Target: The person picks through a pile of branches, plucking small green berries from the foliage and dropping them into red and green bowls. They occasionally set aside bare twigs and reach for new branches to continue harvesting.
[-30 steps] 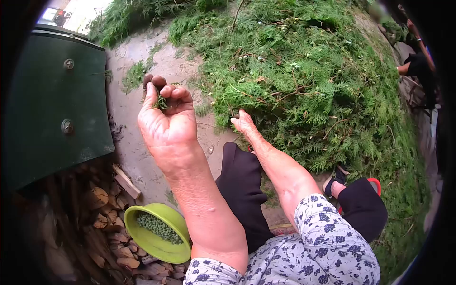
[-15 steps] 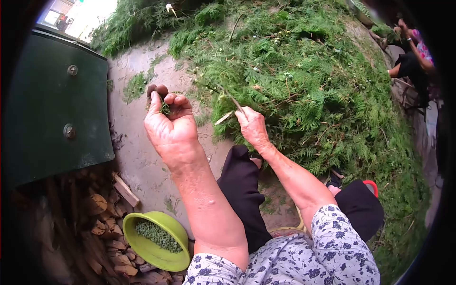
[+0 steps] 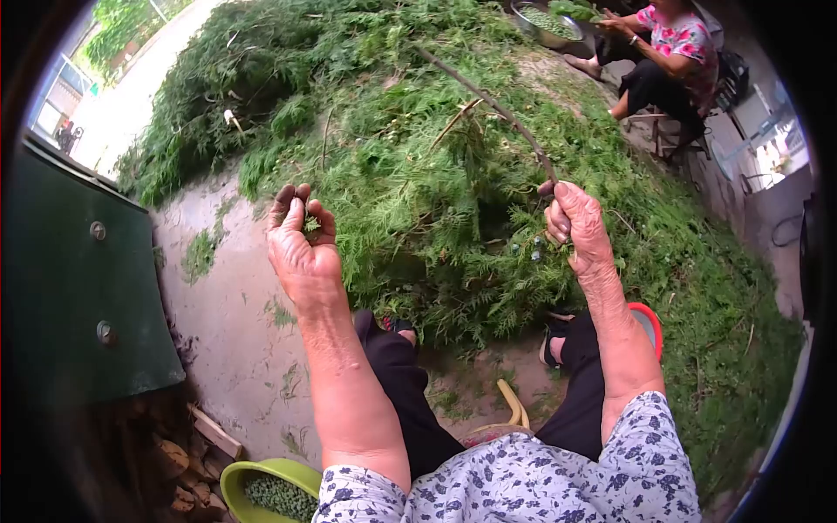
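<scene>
My left hand [image 3: 305, 261] is raised on the left with its fingers curled together. A small green sprig [image 3: 311, 224] shows between them; anything else in the palm is hidden. My right hand [image 3: 582, 228] is closed round the lower end of a long brown branch [image 3: 497, 105]. That branch slants up and left over a big heap of cut evergreen foliage [image 3: 392, 200]. At lower left a lime-green basin [image 3: 234, 478] holds many small green cones or berries [image 3: 281, 497].
A co-worker [image 3: 676, 52] sits at upper right handling greenery beside a metal bowl [image 3: 545, 26] of green pieces. A dark green metal panel [image 3: 78, 270] stands at left above split firewood [image 3: 174, 458]. Part of a red-rimmed container [image 3: 647, 327] shows beside my right forearm.
My right hand has moved right, away from my left hand, with the branch in it. My left hand stays closed on the sprig. The view has shifted, bringing the co-worker further into sight.
</scene>
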Action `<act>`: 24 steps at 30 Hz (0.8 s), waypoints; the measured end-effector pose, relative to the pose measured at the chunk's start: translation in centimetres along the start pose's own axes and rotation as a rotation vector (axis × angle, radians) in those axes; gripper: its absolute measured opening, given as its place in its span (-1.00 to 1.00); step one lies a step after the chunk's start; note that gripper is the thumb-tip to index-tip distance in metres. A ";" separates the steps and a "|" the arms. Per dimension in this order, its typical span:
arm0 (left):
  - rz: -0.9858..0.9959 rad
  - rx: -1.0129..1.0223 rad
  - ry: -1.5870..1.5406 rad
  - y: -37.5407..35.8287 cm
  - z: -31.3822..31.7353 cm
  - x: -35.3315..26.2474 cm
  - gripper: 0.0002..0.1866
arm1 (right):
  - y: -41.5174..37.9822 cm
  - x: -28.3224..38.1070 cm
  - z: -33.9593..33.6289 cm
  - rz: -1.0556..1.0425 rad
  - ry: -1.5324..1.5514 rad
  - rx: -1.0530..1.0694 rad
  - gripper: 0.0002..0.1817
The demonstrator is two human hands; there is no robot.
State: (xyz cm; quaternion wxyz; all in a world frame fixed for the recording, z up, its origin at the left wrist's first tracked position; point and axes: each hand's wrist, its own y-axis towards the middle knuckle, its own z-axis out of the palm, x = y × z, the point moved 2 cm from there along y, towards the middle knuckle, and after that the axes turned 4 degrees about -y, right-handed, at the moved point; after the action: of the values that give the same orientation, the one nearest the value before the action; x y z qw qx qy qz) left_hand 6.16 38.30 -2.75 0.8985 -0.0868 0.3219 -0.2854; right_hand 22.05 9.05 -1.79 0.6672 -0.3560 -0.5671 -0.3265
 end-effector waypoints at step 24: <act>-0.649 0.309 0.142 -8.9 5.6 18.6 -0.71 | -2.8 -3.0 -7.5 -0.247 -1.288 -0.183 -0.70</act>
State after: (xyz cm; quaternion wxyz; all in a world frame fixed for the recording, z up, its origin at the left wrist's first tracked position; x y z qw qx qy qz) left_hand 17.30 20.26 -5.21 0.7390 -0.0278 0.2923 -0.6064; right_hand 23.23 1.32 -5.22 0.1193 -0.4676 -0.8593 -0.1692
